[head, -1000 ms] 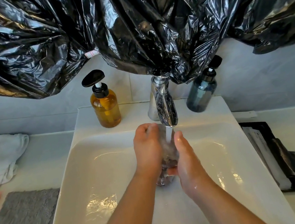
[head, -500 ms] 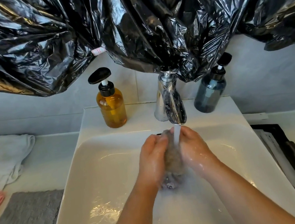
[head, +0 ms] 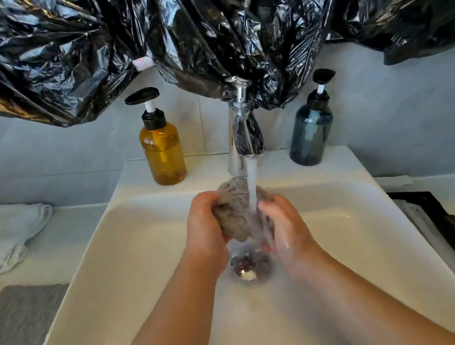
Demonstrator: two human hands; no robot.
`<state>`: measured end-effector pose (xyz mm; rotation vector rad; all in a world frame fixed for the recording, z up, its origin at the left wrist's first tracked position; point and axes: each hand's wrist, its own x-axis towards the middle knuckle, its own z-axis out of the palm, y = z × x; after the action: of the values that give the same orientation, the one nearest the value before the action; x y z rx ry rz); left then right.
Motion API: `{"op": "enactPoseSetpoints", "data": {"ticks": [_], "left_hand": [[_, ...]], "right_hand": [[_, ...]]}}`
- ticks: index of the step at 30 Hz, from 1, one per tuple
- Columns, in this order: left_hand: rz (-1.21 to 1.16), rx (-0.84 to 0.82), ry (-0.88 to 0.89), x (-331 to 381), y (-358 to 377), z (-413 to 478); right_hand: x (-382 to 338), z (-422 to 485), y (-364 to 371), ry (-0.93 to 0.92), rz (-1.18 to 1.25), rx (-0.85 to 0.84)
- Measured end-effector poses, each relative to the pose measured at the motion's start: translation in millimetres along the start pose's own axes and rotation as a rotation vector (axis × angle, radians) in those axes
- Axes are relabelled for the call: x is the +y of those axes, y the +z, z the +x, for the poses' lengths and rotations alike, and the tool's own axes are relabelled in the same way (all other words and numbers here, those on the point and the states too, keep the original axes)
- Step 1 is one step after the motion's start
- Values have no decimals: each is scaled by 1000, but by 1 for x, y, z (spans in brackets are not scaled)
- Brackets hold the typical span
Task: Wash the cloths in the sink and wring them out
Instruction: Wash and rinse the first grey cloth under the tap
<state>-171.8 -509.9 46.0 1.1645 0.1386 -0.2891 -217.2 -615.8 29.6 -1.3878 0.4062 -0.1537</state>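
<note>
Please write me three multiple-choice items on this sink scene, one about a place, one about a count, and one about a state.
1. Where does the amber pump bottle stand?
A. left of the tap
B. right of the tap
C. in the basin

2. How many pump bottles stand on the ledge of the sink?
A. one
B. two
C. four

3. What state is the tap in?
A. off
B. running
C. taken off

Answers:
1 A, it stands left of the tap.
2 B, the amber one and the dark blue bottle.
3 B, a stream falls onto the grey cloth held by the left hand and the right hand.
</note>
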Motion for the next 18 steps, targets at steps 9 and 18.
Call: {"op": "enactPoseSetpoints", "data": {"ticks": [9, 18], "left_hand": [[660, -161, 337, -4, 12, -1], [622, -275, 227, 10, -1, -26]], "right_hand": [[-9, -15, 16, -343, -287, 224], [-23, -26, 7, -184, -320, 74]]}}
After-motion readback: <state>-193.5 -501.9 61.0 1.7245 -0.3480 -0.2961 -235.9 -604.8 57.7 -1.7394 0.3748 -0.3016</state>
